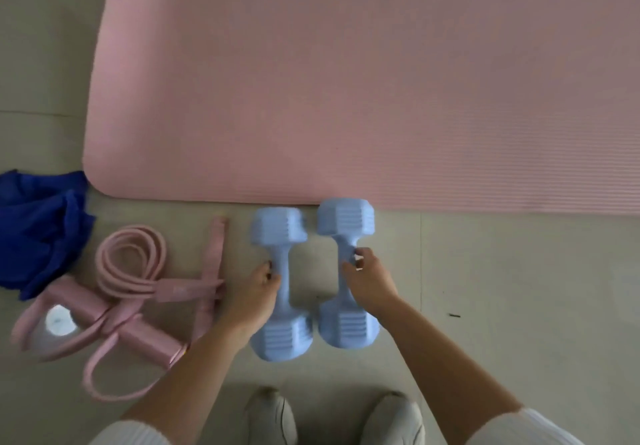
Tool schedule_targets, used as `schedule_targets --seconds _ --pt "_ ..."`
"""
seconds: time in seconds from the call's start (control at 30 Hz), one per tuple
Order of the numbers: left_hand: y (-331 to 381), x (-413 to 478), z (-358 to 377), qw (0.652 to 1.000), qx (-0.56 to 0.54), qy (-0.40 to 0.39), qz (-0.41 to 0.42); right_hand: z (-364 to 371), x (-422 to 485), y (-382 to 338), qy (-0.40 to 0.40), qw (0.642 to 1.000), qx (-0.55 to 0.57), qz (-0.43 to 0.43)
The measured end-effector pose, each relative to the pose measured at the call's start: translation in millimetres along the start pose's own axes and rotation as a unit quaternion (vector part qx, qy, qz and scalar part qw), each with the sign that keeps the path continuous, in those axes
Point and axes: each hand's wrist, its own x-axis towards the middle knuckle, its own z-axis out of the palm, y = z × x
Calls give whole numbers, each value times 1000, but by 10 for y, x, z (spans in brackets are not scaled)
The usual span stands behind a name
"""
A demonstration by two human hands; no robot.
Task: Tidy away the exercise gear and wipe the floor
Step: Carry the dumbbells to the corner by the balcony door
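Observation:
Two light blue dumbbells lie side by side on the tiled floor, just below the pink mat's near edge. My left hand [254,292] curls round the handle of the left dumbbell [281,230]. My right hand [369,276] grips the handle of the right dumbbell [346,219]. Both dumbbells rest on the floor. The pink exercise mat [363,81] lies flat and fills the upper part of the view.
A pink resistance pull-rope with foam handles and coiled tubes [131,278] lies left of the dumbbells. A crumpled blue cloth [38,230] sits at the far left. My two light shoes [332,417] stand at the bottom. Grey floor tiles [519,289] extend to the right.

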Motion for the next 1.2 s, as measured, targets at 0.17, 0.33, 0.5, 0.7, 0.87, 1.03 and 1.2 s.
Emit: schedule_targets --seconds 0.17,0.33,0.5,0.7,0.87,1.03,1.2 --pt "36 220 39 981 -167 -47 -90 98 293 67 -32 990 129 40" --pt "182 189 139 989 -120 -17 -82 81 191 5 -32 976 208 57" --pt "491 -329 52 983 -163 -27 -81 -267 -345 -26 -37 973 218 59" --pt "1368 -1782 -326 982 -167 -75 -38 -1123 -1796 -388 -6 966 249 70" --pt "2300 -3356 -671 983 -127 -134 3 -1975 -3420 -861 8 947 312 76" --pt "3089 -4820 -855 975 -73 -203 54 -2706 -4920 -1110 32 926 373 54" --pt "3610 -5724 -606 957 -8 -270 105 -3278 -5875 -972 69 894 442 29"
